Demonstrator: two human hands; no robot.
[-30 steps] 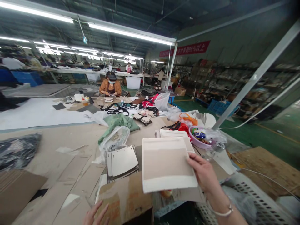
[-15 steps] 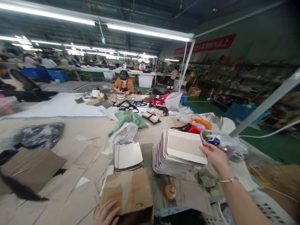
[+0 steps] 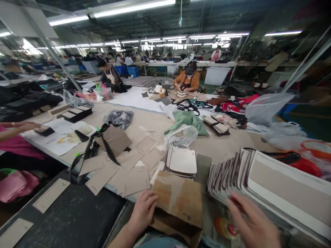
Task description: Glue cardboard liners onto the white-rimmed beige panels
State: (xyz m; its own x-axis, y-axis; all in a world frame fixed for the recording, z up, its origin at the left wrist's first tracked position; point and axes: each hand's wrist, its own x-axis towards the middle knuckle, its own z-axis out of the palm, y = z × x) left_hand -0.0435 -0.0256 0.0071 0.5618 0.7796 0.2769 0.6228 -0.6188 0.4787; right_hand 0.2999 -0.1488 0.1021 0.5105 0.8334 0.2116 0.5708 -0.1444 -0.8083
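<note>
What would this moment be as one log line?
left hand: touching cardboard box | right hand: open, blurred, near larger panel stack | smaller panel stack: beyond box

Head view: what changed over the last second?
Right hand set the pale panel on the tall stack, let go, and moved left in front of it, now blurred. Left hand is now against the left side of the cardboard box. View turned left. Cardboard box and smaller white pile stayed put.

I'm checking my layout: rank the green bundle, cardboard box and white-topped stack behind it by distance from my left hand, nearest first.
1. Cardboard box, beside the left hand.
2. White-topped stack, behind the box.
3. Green bundle, beyond the stack.
</note>
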